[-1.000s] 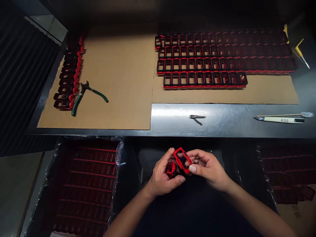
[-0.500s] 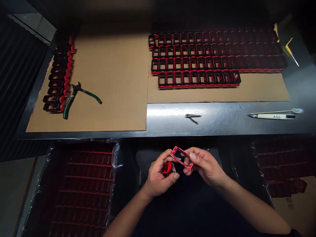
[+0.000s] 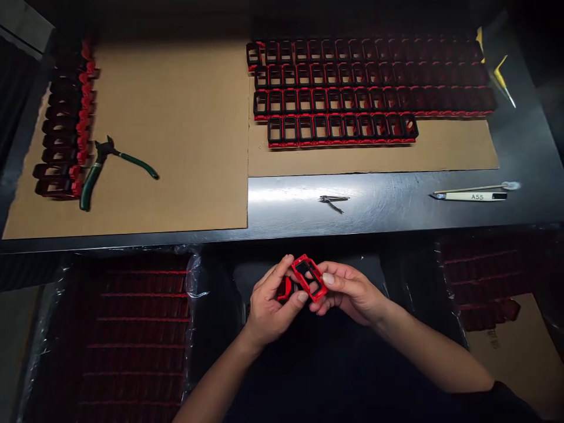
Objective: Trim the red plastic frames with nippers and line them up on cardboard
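In front of the table edge, my right hand (image 3: 352,291) grips the right end of a small red plastic frame (image 3: 302,263) with a black inner rim, thumb on top. The frame is tilted and its opening faces me. Curled around a second red and black plastic part (image 3: 286,289) is my left hand (image 3: 267,308), which hides most of that part. The fingertips and thumb of my left hand reach the left edge of the frame.
Rows of red and black frames (image 3: 335,130) stand on cardboard (image 3: 189,135), with another column (image 3: 61,141) at left. Green-handled cutters (image 3: 103,154), small metal pieces (image 3: 333,201), a white pen-like tool (image 3: 473,197), a swab and yellow tools (image 3: 500,76) lie around. Plastic-lined bins (image 3: 194,282) flank me below.
The view has shifted, so the table items appear further left. My right hand has turned the red frame to show its deeper side, closer to my left hand.
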Action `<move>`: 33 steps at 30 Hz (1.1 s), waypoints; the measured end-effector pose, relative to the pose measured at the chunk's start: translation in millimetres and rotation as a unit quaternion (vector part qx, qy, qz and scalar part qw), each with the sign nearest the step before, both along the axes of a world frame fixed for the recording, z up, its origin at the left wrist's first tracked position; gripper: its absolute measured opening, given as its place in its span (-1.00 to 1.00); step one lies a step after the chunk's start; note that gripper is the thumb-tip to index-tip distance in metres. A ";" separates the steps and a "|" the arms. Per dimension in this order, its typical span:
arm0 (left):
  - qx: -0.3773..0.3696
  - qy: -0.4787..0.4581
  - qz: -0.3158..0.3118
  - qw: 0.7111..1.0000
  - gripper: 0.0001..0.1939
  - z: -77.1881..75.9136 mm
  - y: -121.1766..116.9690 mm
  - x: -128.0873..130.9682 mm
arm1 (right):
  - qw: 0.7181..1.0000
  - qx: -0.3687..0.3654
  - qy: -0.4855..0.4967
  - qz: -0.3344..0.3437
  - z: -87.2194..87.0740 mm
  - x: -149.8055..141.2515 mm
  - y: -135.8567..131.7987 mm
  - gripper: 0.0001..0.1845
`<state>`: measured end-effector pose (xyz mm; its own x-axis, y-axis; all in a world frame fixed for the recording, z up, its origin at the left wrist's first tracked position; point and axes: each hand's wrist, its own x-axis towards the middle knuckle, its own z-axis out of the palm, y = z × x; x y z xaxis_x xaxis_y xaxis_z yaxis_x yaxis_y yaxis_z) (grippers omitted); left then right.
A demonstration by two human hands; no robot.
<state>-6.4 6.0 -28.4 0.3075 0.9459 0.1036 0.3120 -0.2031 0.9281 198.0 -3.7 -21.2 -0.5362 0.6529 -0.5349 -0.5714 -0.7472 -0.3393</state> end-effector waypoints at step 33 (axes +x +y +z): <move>-0.071 -0.041 0.001 0.997 -0.59 5.1 6.1 1.9 | 0.928 0.229 -0.275 -0.101 -0.4 9.4 -1.4 -0.70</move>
